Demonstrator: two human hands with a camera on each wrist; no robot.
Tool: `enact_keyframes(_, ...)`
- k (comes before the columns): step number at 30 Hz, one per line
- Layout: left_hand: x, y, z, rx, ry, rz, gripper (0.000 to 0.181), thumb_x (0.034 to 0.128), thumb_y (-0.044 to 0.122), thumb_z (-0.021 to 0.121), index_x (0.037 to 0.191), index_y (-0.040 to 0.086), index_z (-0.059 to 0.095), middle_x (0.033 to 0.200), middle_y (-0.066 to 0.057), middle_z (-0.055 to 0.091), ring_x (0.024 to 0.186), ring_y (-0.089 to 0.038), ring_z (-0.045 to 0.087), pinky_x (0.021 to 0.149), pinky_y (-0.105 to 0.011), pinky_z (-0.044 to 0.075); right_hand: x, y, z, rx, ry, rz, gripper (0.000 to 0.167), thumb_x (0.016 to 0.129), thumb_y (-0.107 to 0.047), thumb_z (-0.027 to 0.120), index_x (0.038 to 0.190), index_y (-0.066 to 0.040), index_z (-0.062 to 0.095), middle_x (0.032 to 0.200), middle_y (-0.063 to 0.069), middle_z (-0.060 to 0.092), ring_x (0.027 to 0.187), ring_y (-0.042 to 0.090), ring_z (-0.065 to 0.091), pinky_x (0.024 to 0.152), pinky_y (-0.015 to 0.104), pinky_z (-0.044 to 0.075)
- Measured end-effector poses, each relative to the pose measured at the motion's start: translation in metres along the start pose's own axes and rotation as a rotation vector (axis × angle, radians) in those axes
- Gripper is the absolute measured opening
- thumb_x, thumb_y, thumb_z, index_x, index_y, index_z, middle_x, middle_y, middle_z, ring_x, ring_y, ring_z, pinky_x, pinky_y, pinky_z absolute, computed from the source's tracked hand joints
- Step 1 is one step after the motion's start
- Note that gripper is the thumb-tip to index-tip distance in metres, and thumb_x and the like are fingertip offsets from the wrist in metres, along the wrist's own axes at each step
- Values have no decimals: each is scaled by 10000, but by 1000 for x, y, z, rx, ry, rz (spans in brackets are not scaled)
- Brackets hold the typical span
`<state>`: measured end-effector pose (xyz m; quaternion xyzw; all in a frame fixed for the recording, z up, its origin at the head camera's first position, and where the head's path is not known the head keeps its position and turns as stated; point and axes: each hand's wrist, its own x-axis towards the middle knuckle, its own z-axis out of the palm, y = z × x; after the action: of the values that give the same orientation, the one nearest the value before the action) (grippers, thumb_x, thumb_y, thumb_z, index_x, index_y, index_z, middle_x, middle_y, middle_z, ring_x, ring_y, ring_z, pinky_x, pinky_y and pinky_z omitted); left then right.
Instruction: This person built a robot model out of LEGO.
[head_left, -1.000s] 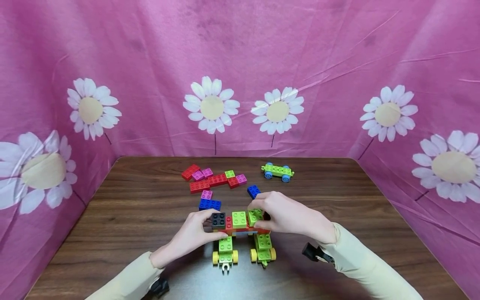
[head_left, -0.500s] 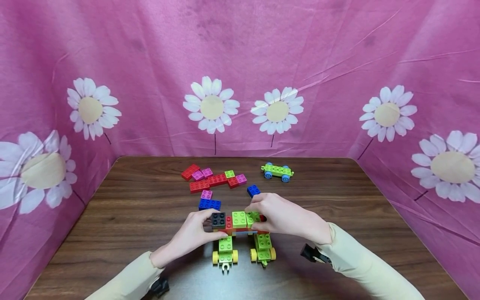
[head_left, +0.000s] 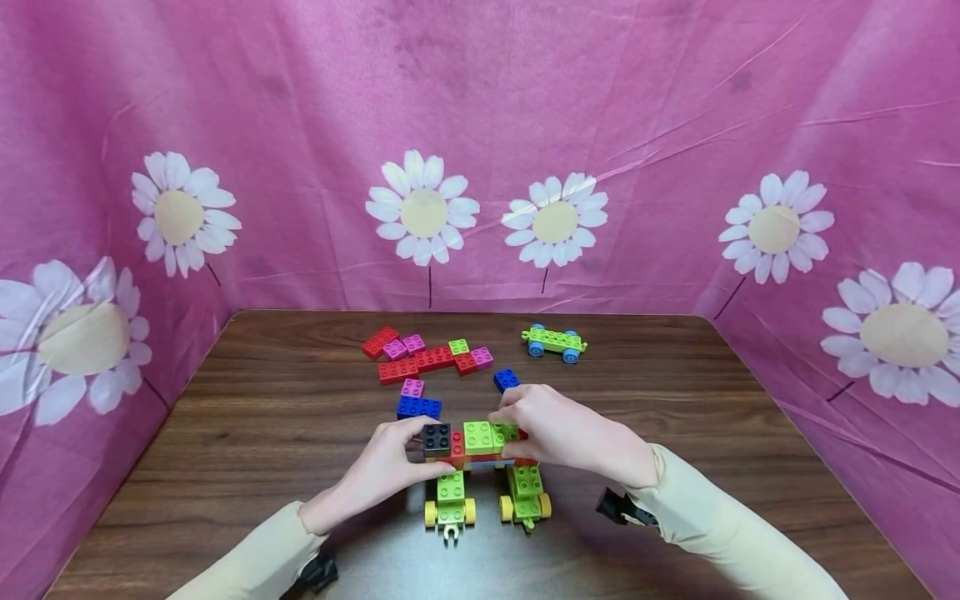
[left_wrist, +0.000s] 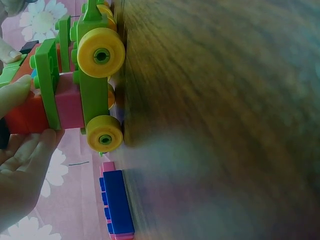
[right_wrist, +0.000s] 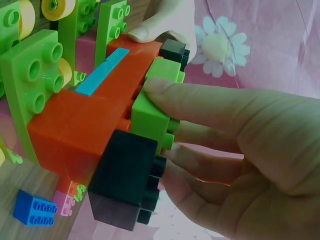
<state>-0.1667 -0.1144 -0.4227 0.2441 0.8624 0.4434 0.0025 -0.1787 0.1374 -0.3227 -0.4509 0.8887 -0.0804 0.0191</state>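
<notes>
A brick build of red bricks (head_left: 457,446) bridges two green wheeled bases with yellow wheels, a left base (head_left: 451,500) and a right base (head_left: 527,493). My left hand (head_left: 390,458) grips the bridge's left end, thumb in front and fingers behind, around a black brick (head_left: 437,438). On top, my right hand (head_left: 562,432) pinches a light green brick (head_left: 504,435) between thumb and fingers. It sits beside another light green brick (head_left: 477,437). A second black brick (right_wrist: 125,172) stands at the right end in the right wrist view; my right hand mostly hides that end from above.
Behind the build lie blue bricks (head_left: 419,407), a single blue brick (head_left: 506,380) and a pink brick (head_left: 412,387). Farther back are several red bricks (head_left: 435,358) with pink and green ones. A green car base (head_left: 553,340) with blue wheels stands at the back right.
My right hand has shifted slightly left with the light green brick, which was tilted and now sits level against the other green brick. My left hand has stayed in place.
</notes>
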Motion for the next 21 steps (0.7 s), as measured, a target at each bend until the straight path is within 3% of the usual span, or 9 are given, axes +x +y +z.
enact_keyframes(7, 0, -1, 0, -11, -6, 8, 416, 796, 310, 827, 1140, 121, 688, 1030, -4, 753, 932, -117, 703, 806, -223, 564, -1, 1, 2, 24, 21, 8, 347, 776, -181, 846, 1085, -52, 756, 961, 47, 725, 749, 72, 609, 645, 128, 508)
enact_keyframes(11, 0, 0, -1, -17, -11, -2, 416, 801, 302, 825, 1148, 119, 686, 1044, -10, 753, 943, -129, 703, 810, -221, 562, -1, -1, 3, -20, 26, -9, 324, 776, -190, 848, 1060, -63, 758, 906, 26, 696, 769, 67, 597, 675, 142, 524)
enact_keyframes(16, 1, 1, -1, -12, -15, -14, 418, 800, 306, 825, 1148, 121, 687, 1043, -3, 754, 947, -128, 701, 815, -223, 558, 2, -3, 2, -87, 14, -41, 276, 773, -209, 850, 998, -78, 758, 829, 2, 642, 722, 46, 544, 640, 120, 495)
enact_keyframes(21, 1, 1, 0, -6, -7, -1, 405, 792, 313, 831, 1125, 125, 696, 1014, 13, 758, 927, -110, 702, 806, -225, 561, 2, -1, 2, -60, 5, -36, 274, 774, -215, 848, 995, -78, 763, 836, 4, 663, 703, 42, 543, 620, 108, 480)
